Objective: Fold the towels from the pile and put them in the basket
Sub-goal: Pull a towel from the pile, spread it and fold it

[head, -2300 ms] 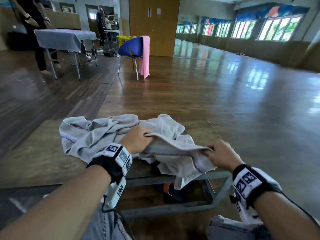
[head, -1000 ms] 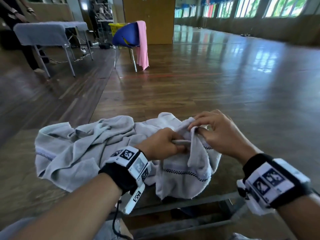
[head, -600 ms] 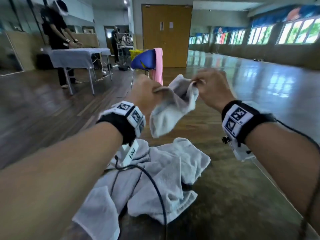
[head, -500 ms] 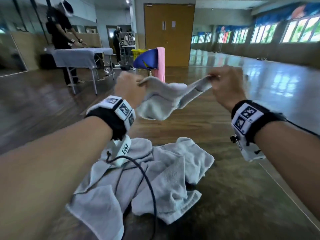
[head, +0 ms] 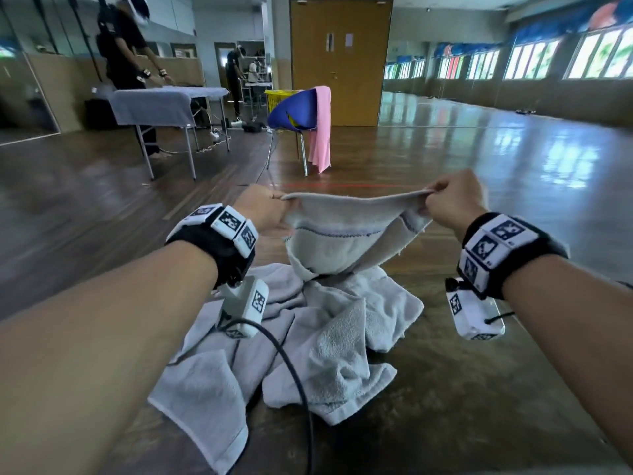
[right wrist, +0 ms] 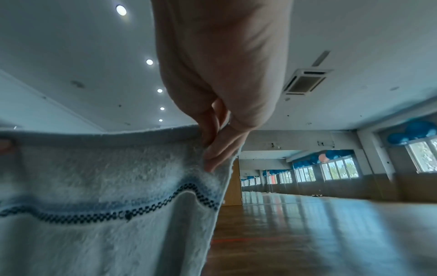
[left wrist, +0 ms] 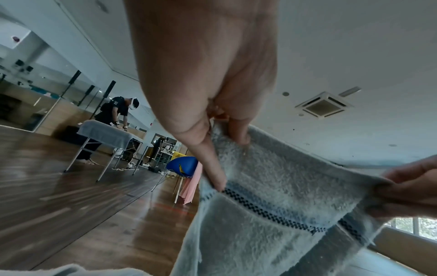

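Observation:
A grey towel (head: pixel 342 231) with a dark checked stripe hangs in the air, stretched between both hands above the table. My left hand (head: pixel 265 209) pinches its left top corner; thumb and fingers clamp the hem of the towel (left wrist: pixel 283 186) in the left wrist view. My right hand (head: pixel 448 200) pinches the right top corner, with the towel (right wrist: pixel 106 177) spreading to the left in the right wrist view. The towel's lower part sags onto the pile of grey towels (head: pixel 308 344) lying crumpled on the brown table (head: pixel 462 406). No basket for the towels is in view near me.
A blue chair (head: pixel 294 111) with a pink cloth (head: pixel 320 128) over it stands on the wooden floor beyond the table. A yellow basket (head: pixel 275 99) sits behind it. A person (head: pixel 123 56) works at a cloth-covered table (head: pixel 164 104) at far left.
Both hands lifted one towel off the pile and drew apart, stretching its top edge flat between them; they have since dropped a little lower toward the pile.

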Motion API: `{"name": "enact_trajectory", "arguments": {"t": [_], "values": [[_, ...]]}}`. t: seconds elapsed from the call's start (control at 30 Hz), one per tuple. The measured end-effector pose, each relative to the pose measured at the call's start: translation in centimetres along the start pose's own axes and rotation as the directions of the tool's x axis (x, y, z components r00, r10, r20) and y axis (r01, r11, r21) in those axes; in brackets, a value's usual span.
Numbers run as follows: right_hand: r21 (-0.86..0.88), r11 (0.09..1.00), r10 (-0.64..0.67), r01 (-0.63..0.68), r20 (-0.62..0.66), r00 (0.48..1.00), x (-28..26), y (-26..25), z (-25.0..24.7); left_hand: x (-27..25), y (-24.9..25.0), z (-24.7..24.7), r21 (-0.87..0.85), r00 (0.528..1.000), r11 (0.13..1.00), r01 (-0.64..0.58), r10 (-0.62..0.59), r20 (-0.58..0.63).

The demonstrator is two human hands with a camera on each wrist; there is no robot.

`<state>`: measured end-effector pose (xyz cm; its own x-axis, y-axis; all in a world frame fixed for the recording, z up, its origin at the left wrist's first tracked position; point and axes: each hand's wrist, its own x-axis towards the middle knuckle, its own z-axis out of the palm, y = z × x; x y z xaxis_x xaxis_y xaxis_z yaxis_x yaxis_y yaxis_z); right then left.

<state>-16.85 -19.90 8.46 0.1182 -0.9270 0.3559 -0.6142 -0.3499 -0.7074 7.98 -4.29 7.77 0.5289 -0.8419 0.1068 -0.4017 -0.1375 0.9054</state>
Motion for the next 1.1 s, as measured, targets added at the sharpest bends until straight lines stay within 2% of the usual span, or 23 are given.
{"name": "enact_trajectory", "arguments": {"t": [0.07,0.2,0.4,0.5,0.57,0.63,0.7,0.77,0.8,0.87,0.93,1.0,1.1], "values": [[0.097,0.995,-0.016,0.019,-0.038,0.999,0.8,-0.2,-0.4,0.9,0.5,0.3,-0.011,0.994,0.999,-0.049,0.048,-0.095],[0.211,0.969,-0.091,0.128,-0.177,0.980,2.7,-0.4,-0.6,2.2,2.0,1.0,0.130,0.954,0.977,-0.166,0.193,-0.230],[0.207,0.959,-0.155,0.196,-0.198,0.968,6.3,2.8,1.3,5.3,1.7,3.6,0.278,0.927,0.935,-0.222,0.290,-0.238],[0.172,0.973,-0.125,0.151,-0.152,0.980,7.9,5.4,3.3,7.4,0.0,5.2,0.278,0.952,0.945,-0.172,0.232,-0.199],[0.143,0.985,-0.086,0.099,-0.094,0.992,8.8,7.3,4.9,8.7,-1.3,6.2,0.347,0.987,0.932,-0.102,0.138,-0.081],[0.108,0.993,-0.052,0.055,-0.038,0.998,9.3,9.1,6.4,9.8,-2.8,7.2,0.418,0.999,0.907,-0.045,0.034,0.034],[0.083,0.995,-0.048,0.049,-0.015,0.999,9.6,10.6,7.6,10.2,-4.0,8.2,0.384,0.998,0.923,-0.014,-0.011,0.062],[0.098,0.993,-0.060,0.066,-0.060,0.996,9.9,11.6,8.2,10.1,-4.6,9.0,0.353,0.998,0.934,-0.060,0.058,0.016],[0.115,0.989,-0.080,0.092,-0.107,0.991,10.1,11.8,8.3,10.0,-4.7,9.4,0.368,0.989,0.922,-0.123,0.144,-0.029],[0.169,0.966,-0.160,0.195,-0.198,0.967,10.1,11.9,8.0,9.6,-4.5,9.9,0.374,0.949,0.898,-0.232,0.294,-0.117],[0.186,0.936,-0.257,0.298,-0.213,0.943,9.8,12.3,7.5,9.4,-4.2,10.3,0.350,0.939,0.902,-0.252,0.316,-0.139],[0.078,0.931,-0.349,0.355,-0.087,0.933,8.9,13.0,6.7,8.8,-4.6,10.4,0.445,0.968,0.872,-0.205,0.249,-0.041],[-0.157,0.877,-0.406,0.454,0.262,0.875,6.1,14.5,5.7,7.0,-5.6,9.7,0.555,0.992,0.822,-0.124,0.082,0.101]]}}
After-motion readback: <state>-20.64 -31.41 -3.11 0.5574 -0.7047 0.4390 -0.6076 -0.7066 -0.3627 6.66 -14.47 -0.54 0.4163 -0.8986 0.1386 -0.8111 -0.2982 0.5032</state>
